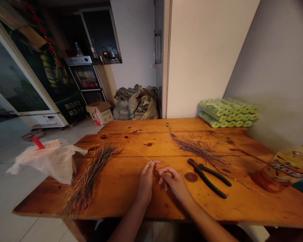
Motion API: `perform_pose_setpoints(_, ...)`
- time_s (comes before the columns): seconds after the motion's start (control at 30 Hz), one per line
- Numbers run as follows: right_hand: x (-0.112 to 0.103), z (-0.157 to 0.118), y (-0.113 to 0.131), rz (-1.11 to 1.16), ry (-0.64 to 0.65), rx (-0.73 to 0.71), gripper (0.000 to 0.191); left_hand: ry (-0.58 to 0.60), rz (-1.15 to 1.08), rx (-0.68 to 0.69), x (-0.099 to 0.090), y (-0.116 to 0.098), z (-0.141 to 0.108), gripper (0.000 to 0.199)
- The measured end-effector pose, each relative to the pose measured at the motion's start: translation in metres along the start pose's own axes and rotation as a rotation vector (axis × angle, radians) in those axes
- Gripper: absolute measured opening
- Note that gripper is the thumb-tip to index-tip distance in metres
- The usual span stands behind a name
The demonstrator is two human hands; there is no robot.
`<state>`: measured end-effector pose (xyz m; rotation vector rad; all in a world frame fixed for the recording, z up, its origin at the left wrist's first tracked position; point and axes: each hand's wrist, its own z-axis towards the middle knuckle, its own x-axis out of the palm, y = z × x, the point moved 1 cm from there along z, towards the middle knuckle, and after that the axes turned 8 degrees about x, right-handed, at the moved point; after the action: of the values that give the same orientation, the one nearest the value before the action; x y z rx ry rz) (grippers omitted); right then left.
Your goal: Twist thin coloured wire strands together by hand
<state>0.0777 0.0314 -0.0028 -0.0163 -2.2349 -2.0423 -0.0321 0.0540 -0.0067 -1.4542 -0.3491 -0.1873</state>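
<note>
Left hand: our left hand [146, 179] is clenched, its fingertips [153, 163] pinching a thin strand [143, 155] above the middle of the counter [146, 126].
Right hand: our right hand [173, 181] is clenched too, its fingertips [161, 172] meeting the same strand just beside our left hand.
Strand: it runs from our grip up and to the left, slanting over the counter.
Near bundle: a loose bundle of multicoloured strands [89, 178] lies fanned across the counter's left part, its ends poking past the front edge.
Far bundle: a sparser bundle of purple-toned strands [198, 148] lies toward the counter's back right.
Tool: green-handled pliers [207, 178] lie on the counter, just right of our right hand.
Left end: a white plastic bag [49, 161] hangs over the counter's left edge.
Back right: stacked lime-green rolls [228, 113] sit on the counter against the wall [275, 60].
</note>
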Motion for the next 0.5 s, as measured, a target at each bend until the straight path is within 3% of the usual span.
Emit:
perform_pose_setpoints(0.17, 0.006, -0.008, -0.003, -0.093, 0.089, -0.063, 0.028, 0.000, -0.023, 0.028, -0.001, -0.002, 0.002, 0.031)
perform_pose_setpoints(0.27, -0.011, -0.004, 0.004, -0.180, 0.064, -0.118, 0.031, -0.040, -0.078, -0.021, -0.005, -0.007, 0.006, 0.033)
perform_pose_setpoints(0.3, -0.023, 0.000, 0.008, -0.260, 0.003, -0.152, 0.031, -0.053, -0.094, -0.031, -0.006, -0.010, 0.006, 0.033)
perform_pose_setpoints(0.43, -0.096, 0.024, 0.022, -0.947, -0.576, -0.202, 0.030, -0.051, -0.134, -0.008, -0.007, -0.018, 0.005, 0.034)
perform_pose_setpoints(0.5, -0.131, 0.032, 0.025, -1.064, -0.694, -0.135, 0.031, -0.037, -0.170, 0.007, -0.005, -0.021, 0.003, 0.034)
